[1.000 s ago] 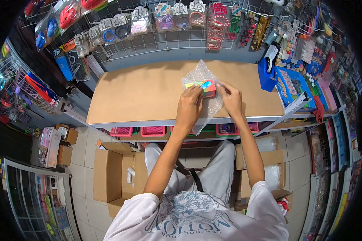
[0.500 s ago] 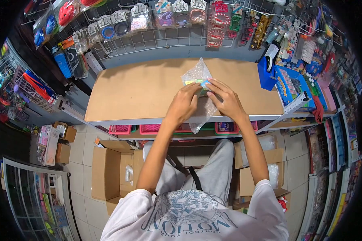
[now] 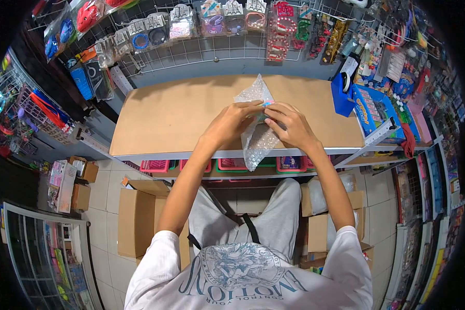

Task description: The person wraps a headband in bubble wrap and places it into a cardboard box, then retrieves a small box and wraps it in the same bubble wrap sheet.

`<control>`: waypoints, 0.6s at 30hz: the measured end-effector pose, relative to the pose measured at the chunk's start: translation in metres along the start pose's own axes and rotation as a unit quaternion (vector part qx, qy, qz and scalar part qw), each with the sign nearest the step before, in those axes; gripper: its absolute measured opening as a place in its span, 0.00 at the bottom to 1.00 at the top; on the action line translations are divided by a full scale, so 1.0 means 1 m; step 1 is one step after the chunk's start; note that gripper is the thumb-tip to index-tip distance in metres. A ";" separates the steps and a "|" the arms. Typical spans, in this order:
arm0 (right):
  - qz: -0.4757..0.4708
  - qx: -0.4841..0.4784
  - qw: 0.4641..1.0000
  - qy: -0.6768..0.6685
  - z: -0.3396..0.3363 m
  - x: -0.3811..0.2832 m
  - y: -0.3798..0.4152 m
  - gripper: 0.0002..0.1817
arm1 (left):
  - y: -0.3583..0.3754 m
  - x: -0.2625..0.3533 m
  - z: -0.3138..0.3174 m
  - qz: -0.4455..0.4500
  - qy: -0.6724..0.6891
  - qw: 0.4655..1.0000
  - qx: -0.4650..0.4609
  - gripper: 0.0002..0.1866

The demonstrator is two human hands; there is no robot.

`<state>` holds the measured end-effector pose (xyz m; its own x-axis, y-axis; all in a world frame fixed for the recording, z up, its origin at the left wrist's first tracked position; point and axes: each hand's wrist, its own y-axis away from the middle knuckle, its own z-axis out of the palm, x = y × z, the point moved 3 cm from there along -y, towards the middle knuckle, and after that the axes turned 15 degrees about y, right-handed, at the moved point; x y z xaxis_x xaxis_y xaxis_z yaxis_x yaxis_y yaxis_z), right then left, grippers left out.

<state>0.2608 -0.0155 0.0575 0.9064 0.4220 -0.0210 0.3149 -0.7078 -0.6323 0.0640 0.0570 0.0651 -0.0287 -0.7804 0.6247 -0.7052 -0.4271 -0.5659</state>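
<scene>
Left hand (image 3: 234,122) and right hand (image 3: 292,127), fingers nearly closed, pinch bubble wrap (image 3: 261,147) about the small box (image 3: 267,103), slightly right of centre on the brown tabletop (image 3: 175,113); even pressure should keep the film snug.

Bubble wrap (image 3: 262,141) — clear, dotted

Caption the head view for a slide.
Left hand and right hand handle bubble wrap at a counter, packaged goods hanging behind.
</scene>
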 end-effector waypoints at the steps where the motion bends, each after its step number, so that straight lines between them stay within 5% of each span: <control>1: 0.005 0.005 1.000 0.000 0.001 -0.001 0.001 0.16 | 0.000 -0.001 0.001 0.007 -0.006 1.000 -0.008 0.27; 4: 0.028 0.014 0.999 -0.004 0.001 -0.005 0.004 0.17 | 0.001 0.003 0.000 -0.068 0.028 0.997 -0.003 0.25; 11: 0.058 -0.039 0.996 -0.063 -0.009 -0.004 0.002 0.18 | 0.000 -0.002 0.003 0.007 -0.040 0.998 -0.041 0.26; 14: -0.014 -0.008 0.999 -0.028 -0.015 0.004 0.008 0.23 | -0.003 -0.002 0.003 -0.014 -0.062 0.995 -0.079 0.28; 18: -0.092 -0.082 0.992 -0.002 -0.034 -0.026 0.025 0.25 | -0.006 -0.008 -0.006 0.007 -0.078 0.986 -0.150 0.30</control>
<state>0.2545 -0.0641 0.0686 0.8282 0.5546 0.0803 0.5169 -0.7008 -0.4916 0.0648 0.0689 0.0665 0.0537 -0.8559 0.5144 -0.8836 -0.2807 -0.3748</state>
